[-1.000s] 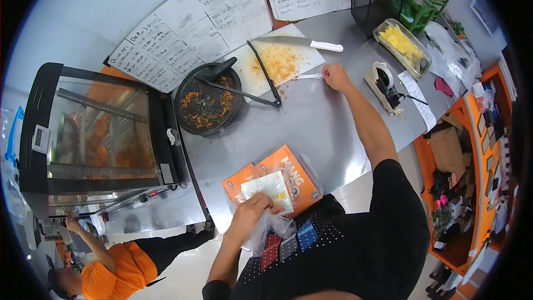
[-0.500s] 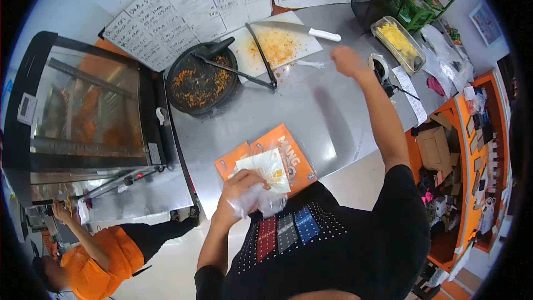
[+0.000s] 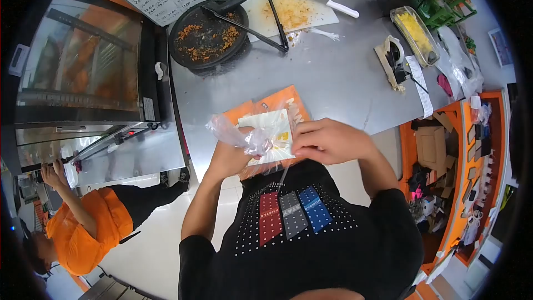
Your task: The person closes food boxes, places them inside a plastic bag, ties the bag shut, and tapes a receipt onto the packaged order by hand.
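My left hand [image 3: 232, 155] grips the bunched neck of a clear plastic bag [image 3: 256, 140], close to my body. Through the film show orange boxes [image 3: 284, 98] with white lettering and a pale square packet [image 3: 266, 119] on top. My right hand [image 3: 328, 140] is at the bag's right side, fingers curled together beside the packet; what they pinch is too small to make out. A thin pale strip hangs below the bag in front of my shirt. White plastic strips [image 3: 325, 34] lie by the cutting board [image 3: 327, 15].
A stone mortar [image 3: 208, 61] with a pestle, black tongs [image 3: 275, 19] and a knife [image 3: 341, 8] sit at the back. On the right are a tape dispenser [image 3: 393, 61] and a tray of yellow food [image 3: 413, 30]. A person in orange [image 3: 91, 225] stands left, near a glass cabinet [image 3: 83, 61].
My right hand has come back from beside the white strips to the bag. The view has shifted, and my left hand now holds the bag's neck more upright and gathered.
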### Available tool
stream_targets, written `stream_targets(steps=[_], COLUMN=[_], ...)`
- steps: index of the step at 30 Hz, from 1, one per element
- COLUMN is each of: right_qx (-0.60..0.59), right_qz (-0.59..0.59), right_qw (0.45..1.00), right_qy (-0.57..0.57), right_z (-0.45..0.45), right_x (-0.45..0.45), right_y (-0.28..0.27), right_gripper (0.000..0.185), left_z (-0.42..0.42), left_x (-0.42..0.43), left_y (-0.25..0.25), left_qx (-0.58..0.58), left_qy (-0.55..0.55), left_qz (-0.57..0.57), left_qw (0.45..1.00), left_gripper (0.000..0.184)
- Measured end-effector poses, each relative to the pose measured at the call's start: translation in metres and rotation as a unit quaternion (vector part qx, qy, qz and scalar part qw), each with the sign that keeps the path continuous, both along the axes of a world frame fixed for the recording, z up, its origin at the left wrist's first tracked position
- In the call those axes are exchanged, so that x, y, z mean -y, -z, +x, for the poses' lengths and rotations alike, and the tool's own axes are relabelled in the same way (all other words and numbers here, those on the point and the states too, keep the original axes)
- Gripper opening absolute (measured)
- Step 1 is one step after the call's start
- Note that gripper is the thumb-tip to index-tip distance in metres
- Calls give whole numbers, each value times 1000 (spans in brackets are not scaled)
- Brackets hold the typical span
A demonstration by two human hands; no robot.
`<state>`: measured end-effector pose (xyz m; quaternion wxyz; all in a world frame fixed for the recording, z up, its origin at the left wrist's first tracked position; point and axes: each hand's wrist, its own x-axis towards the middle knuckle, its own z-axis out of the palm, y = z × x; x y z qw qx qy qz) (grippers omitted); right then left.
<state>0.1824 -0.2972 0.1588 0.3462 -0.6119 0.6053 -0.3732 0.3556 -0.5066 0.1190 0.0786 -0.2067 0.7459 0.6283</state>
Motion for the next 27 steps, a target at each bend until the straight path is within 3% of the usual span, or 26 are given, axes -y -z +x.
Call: stream_targets(steps=[4,7,13,14,21,27], right_qx=[-22,-10,8,5,132,140], right_qz=[-45,-73,-101,-114,-2,-14], right_qw=[995,988,959,953,923,921], right_qy=[91,136,264,282,362,364], right_z=[26,36,57,60,73,82], right_x=[8,13,21,22,26,33], right_y=[20,40,58,59,46,44], right_gripper=[12,10,11,11,16,22], left_z=[0,8,17,20,24,27], left_x=[4,0,-5,-10,-22,-27], left_y=[4,14,-2,-4,1,3], left_qx=[21,-73,-160,-125,-287,-304], left_qy=[20,-8,89,50,94,108], left_qz=[1,-81,-192,-160,-384,-462], left_qw=[1000,994,964,978,872,826], left_gripper=[22,19,29,31,36,35])
